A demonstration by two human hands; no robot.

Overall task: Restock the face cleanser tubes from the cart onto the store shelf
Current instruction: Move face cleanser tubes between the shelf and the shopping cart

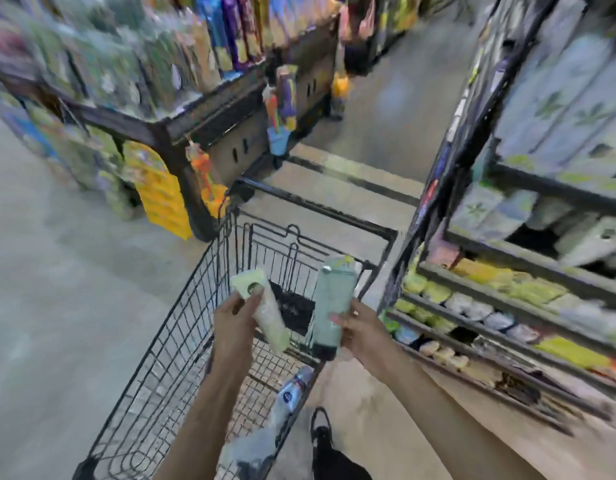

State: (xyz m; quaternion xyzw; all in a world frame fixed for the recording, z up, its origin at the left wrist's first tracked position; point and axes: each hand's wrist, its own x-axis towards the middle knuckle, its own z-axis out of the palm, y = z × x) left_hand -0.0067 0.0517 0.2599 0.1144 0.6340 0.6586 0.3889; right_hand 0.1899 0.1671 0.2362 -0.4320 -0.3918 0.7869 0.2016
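My left hand (235, 323) grips a pale green and white cleanser tube (265, 310) above the black wire cart (181, 327), its crimped end tilted up and left. In my right hand (360, 332) is a taller grey-green tube (334, 303) with a dark cap pointing down, held over the cart's right rim. A blue and white tube (292, 393) lies in the cart near its right side. The store shelf (507, 306) with rows of small yellow and white products stands to the right. The whole view is blurred by motion.
A dark shelf unit (168, 129) full of colourful packets stands to the front left of the cart. The grey floor (50, 289) stretches to the left. My dark shoe (322, 431) shows beside the cart. An aisle runs ahead between the shelves.
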